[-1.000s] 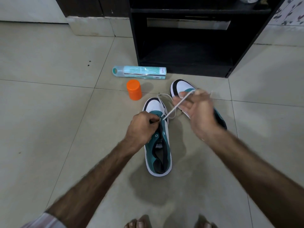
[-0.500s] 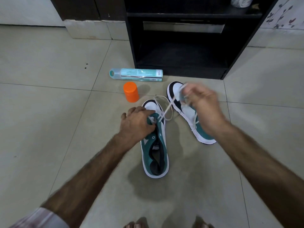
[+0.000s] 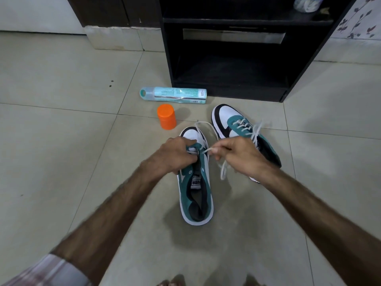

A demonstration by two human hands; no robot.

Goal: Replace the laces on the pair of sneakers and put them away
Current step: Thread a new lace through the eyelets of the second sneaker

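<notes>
While the black shelf unit (image 3: 226, 65) at upper centre waits, the right-of-centre sneaker (image 3: 237, 129) looks laced, and at centre the left hand (image 3: 175, 155) grips the unfinished sneaker (image 3: 195, 193) as the right hand (image 3: 241, 155) pinches its white lace (image 3: 208, 150).

- The right hand (image 3: 241, 155), raised over the far sneaker (image 3: 245, 131) half a second earlier, came down and back toward the near sneaker (image 3: 195, 182), pinching the white lace (image 3: 208, 150) close to the eyelets.
- The taut lace span shortened.
- The left hand (image 3: 175, 155) curled its fingers again onto the near sneaker's forefoot.
</notes>
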